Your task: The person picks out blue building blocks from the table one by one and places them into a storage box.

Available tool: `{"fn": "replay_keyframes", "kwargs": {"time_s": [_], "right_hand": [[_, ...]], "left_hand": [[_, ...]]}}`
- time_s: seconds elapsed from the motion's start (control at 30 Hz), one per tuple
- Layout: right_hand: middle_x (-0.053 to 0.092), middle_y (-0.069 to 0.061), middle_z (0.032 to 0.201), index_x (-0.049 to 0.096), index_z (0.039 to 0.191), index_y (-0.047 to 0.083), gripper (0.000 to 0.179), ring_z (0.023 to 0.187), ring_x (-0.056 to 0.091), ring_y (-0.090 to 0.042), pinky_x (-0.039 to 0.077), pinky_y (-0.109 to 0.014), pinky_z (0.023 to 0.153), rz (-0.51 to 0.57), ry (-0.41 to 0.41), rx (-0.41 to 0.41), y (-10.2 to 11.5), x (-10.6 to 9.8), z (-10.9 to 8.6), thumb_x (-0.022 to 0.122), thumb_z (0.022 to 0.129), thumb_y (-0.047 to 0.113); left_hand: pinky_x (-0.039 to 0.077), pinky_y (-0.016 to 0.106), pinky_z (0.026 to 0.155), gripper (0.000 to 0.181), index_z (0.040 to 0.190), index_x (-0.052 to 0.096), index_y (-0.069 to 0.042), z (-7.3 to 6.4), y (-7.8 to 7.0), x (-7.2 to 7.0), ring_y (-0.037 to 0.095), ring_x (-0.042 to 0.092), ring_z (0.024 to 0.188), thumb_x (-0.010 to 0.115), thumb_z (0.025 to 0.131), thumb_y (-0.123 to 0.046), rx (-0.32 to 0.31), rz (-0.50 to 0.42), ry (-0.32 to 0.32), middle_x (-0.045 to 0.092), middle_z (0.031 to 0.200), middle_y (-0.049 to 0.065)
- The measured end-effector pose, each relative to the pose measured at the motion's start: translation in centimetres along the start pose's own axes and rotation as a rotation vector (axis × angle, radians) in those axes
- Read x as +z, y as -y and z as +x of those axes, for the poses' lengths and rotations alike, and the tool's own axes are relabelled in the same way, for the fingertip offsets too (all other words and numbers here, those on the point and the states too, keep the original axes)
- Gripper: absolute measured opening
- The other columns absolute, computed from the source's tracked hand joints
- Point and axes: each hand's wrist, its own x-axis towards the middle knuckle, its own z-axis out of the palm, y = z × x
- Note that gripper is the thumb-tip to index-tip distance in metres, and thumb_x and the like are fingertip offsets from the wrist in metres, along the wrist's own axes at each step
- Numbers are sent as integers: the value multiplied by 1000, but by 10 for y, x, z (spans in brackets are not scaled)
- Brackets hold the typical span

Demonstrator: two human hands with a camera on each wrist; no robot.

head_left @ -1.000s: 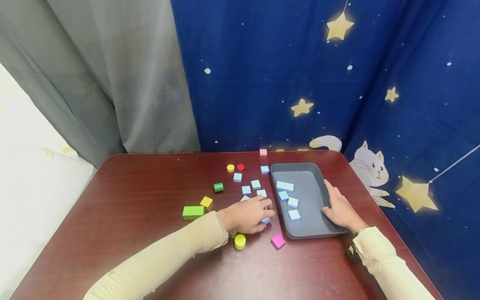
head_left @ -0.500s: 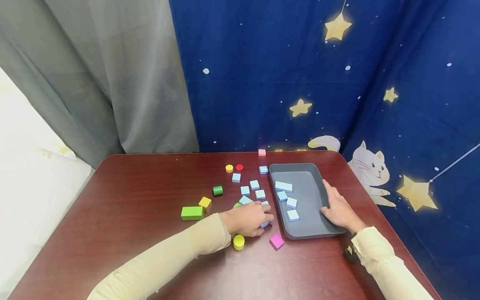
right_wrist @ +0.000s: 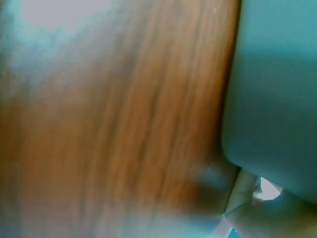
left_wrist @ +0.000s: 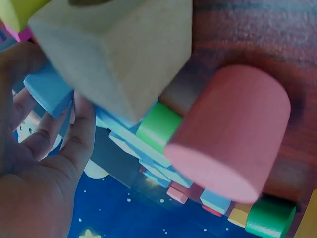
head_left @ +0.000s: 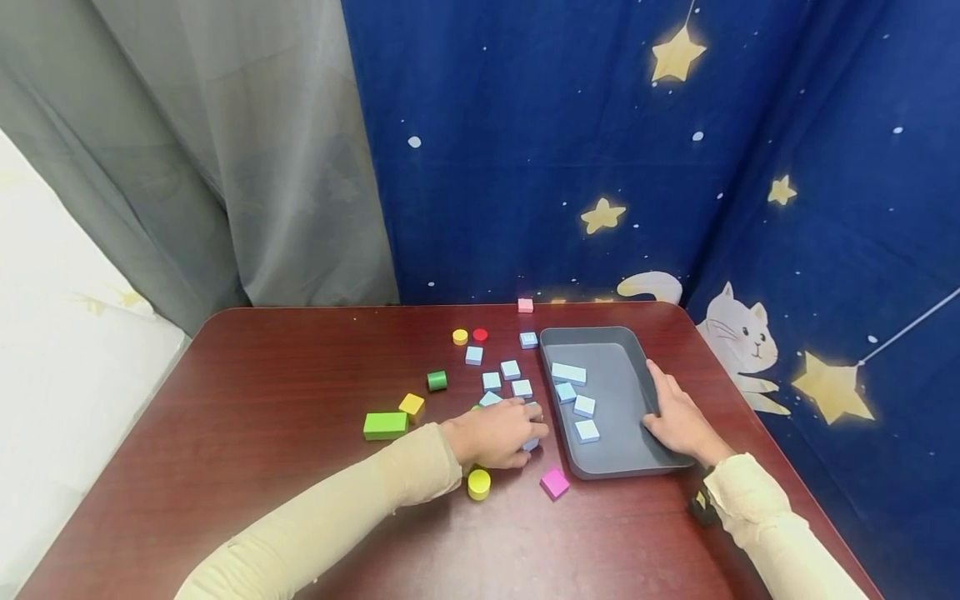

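My left hand [head_left: 497, 433] is low over the table among scattered blocks. In the left wrist view its thumb and fingers pinch a light blue block [left_wrist: 49, 91]; the head view shows only part of that block below the fingertips. Along the right side of the grey tray [head_left: 618, 354], my right hand [head_left: 682, 419] grips the rim, thumb over the inner side and fingers outside. Inside the tray lie several light blue blocks, among them a longer one [head_left: 568, 373]. More blue blocks, such as this one [head_left: 510, 369], lie beyond my left hand.
Close to the left wrist camera stand a plain wooden block [left_wrist: 119, 54] and a pink cylinder [left_wrist: 228, 134]. Nearer me are a yellow cylinder [head_left: 478, 484] and a magenta block [head_left: 555, 482]. A green rectangular block [head_left: 386, 426], a yellow block [head_left: 412, 406] and a green cylinder [head_left: 437, 381] lie leftward.
My left hand has shifted slightly toward me, uncovering blue blocks beyond it, then barely moved. My right hand and the tray have stayed in place.
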Motion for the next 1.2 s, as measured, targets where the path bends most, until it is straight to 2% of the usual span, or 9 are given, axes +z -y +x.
{"fn": "replay_keyframes", "kwargs": {"time_s": [0.27, 0.5, 0.63, 0.67, 0.87, 1.07, 1.2], "right_hand": [[42, -42, 151, 17, 168, -10, 95, 127, 54, -59, 44, -73, 105, 10, 6, 10, 3, -2, -1, 70, 89, -2], [45, -42, 147, 20, 169, -6, 96, 121, 55, -60, 46, -72, 102, 17, -54, -24, -6, 4, 0, 68, 86, -1], [47, -40, 144, 21, 170, -4, 96, 117, 57, -58, 48, -71, 99, 12, -74, -30, -6, 4, 0, 68, 86, 0], [47, -41, 145, 22, 168, -7, 95, 117, 56, -60, 46, -74, 98, 22, -61, -24, -1, 1, -1, 68, 86, -1], [44, -43, 149, 19, 167, -11, 95, 123, 56, -59, 46, -73, 103, 18, -9, 7, 3, -2, 0, 70, 88, -3], [43, -42, 150, 17, 168, -11, 96, 124, 56, -58, 47, -72, 104, 4, -2, 18, 2, -2, 0, 70, 89, -4], [43, -42, 150, 17, 168, -10, 95, 126, 55, -58, 46, -72, 105, 13, 1, 23, 2, -1, 0, 69, 89, -4]], "left_hand": [[51, 34, 113, 53, 151, 65, -19, 0, 4, -12, 22, 60, 130, 78, 101, -32, -2, -13, -32, 63, 148, 7], [49, 30, 104, 41, 140, 70, -16, 7, 5, -22, 18, 58, 114, 76, 101, -28, 51, 29, -94, 67, 128, 4], [46, 31, 103, 37, 136, 70, -15, 16, 4, -28, 16, 59, 111, 75, 102, -28, 90, 78, -129, 68, 122, 3], [46, 31, 103, 37, 137, 70, -15, 18, 3, -30, 16, 59, 111, 75, 102, -28, 97, 92, -136, 68, 122, 3], [44, 31, 105, 36, 136, 70, -15, 35, -3, -39, 16, 59, 114, 71, 102, -26, 127, 157, -162, 68, 122, 3], [45, 30, 104, 34, 137, 69, -17, 52, -11, -45, 16, 59, 112, 69, 104, -28, 118, 201, -137, 66, 123, 2], [46, 29, 103, 34, 137, 69, -18, 63, -15, -43, 17, 59, 110, 68, 105, -30, 111, 215, -110, 66, 125, 2]]}}
